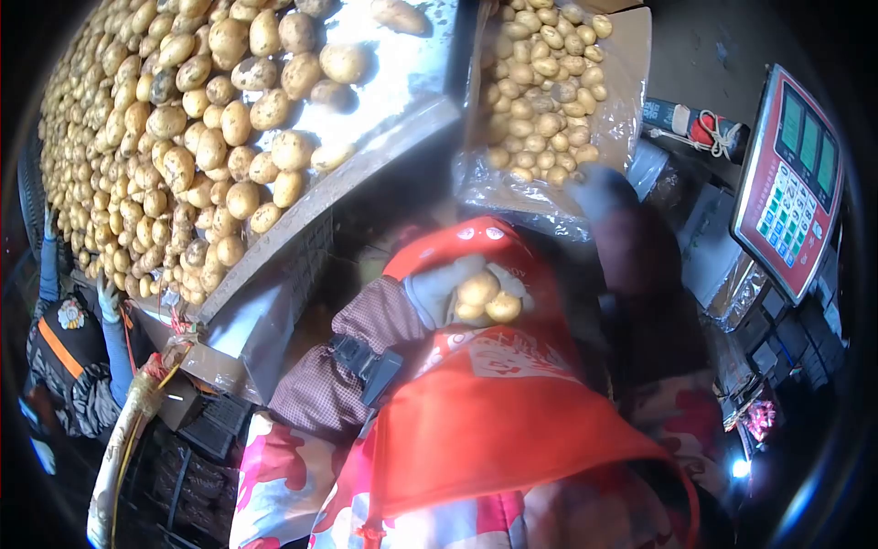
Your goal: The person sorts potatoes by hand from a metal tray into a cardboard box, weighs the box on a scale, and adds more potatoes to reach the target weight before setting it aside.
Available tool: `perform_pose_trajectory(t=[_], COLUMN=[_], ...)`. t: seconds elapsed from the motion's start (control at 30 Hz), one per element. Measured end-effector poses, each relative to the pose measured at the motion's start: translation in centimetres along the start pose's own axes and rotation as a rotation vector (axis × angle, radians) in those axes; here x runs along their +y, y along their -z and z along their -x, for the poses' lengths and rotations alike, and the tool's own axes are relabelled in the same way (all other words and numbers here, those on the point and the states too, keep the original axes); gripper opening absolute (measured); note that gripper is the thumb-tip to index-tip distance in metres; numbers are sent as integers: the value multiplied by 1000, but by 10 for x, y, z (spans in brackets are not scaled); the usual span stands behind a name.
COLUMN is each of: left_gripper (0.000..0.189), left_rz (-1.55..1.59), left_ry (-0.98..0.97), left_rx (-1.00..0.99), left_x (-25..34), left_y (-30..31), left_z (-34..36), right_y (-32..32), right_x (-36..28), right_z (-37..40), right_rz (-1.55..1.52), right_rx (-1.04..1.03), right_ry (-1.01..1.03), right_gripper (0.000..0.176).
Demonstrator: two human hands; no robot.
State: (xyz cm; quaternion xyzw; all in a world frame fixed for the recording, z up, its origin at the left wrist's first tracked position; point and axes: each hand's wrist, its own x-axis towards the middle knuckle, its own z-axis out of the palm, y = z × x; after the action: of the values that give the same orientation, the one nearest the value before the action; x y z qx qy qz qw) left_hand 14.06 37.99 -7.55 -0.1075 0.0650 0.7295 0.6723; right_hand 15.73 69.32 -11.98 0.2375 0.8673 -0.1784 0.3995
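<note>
My left hand (444,288), in a grey glove, is closed around a few potatoes (478,290) in front of the red apron (485,421). My right hand (599,190), gloved and smeared by motion, is at the lower right corner of a plastic-lined box (625,82) filled with small potatoes (549,91); its fingers cannot be made out. At the upper left a sloping metal table (402,69) bears a large heap of potatoes (210,146).
A scale with a keypad and green displays (791,183) stands at the right. A co-worker (78,357) reaches toward the heap from the far left. A wrapped pole (128,435) rises at the lower left. Dark crates (210,425) lie below the table.
</note>
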Motion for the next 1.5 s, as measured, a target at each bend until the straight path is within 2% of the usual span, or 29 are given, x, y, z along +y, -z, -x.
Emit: perform_pose_trajectory(t=[0.07,0.13,0.2,0.3,0.37,0.4,0.5,0.6,0.7,0.8,0.93,1.13,1.23,1.33,1.4,1.43,1.47,1.5], left_gripper=[71,81,82,78,65,59,58,60,66,70,75,75,74,74,73,70,66,63], left_rz=[0,-25,-77,143,208,239,203,201,259,176,158,123,75,18,-42,-20,3,25], left_ry=[75,86,30,-28,32,63,43,55,23,15,59,93,91,74,62,54,45,35], left_rx=[225,386,473,447,449,448,366,315,437,491,361,329,368,437,473,447,422,398], left_x=[9,17,19,11,16,19,22,25,23,18,23,24,28,30,34,28,21,14], left_y=[-13,-25,-32,-23,-18,-17,-19,-19,-25,-12,-13,-12,-19,-33,-54,-44,-29,-16], left_z=[6,13,16,16,18,19,18,10,4,-1,-8,-9,-9,-9,-6,-5,-4,-3], right_y=[-51,-62,-66,-65,-57,-55,-58,-18,0,9,18,0,2,-4,-7,-5,6,7], right_x=[20,5,-5,0,8,9,12,-19,-38,-43,-42,-24,-23,-32,-43,-49,-56,-54], right_z=[-57,-65,-54,-41,-33,-29,-6,37,60,74,85,78,84,105,121,127,132,127], right_rz=[144,238,228,2,-192,-284,-551,-481,-651,-829,-1095,-1498,-1422,-1187,-1142,-1116,-1212,-1218], right_rx=[-12,14,75,159,224,284,509,510,444,352,209,99,82,18,-62,-101,-217,-188], right_ry=[-66,-72,-22,67,125,170,337,257,195,172,55,74,71,158,375,483,468,323], right_gripper=[36,36,36,34,36,37,42,41,43,46,50,48,55,54,54,54,52,50])
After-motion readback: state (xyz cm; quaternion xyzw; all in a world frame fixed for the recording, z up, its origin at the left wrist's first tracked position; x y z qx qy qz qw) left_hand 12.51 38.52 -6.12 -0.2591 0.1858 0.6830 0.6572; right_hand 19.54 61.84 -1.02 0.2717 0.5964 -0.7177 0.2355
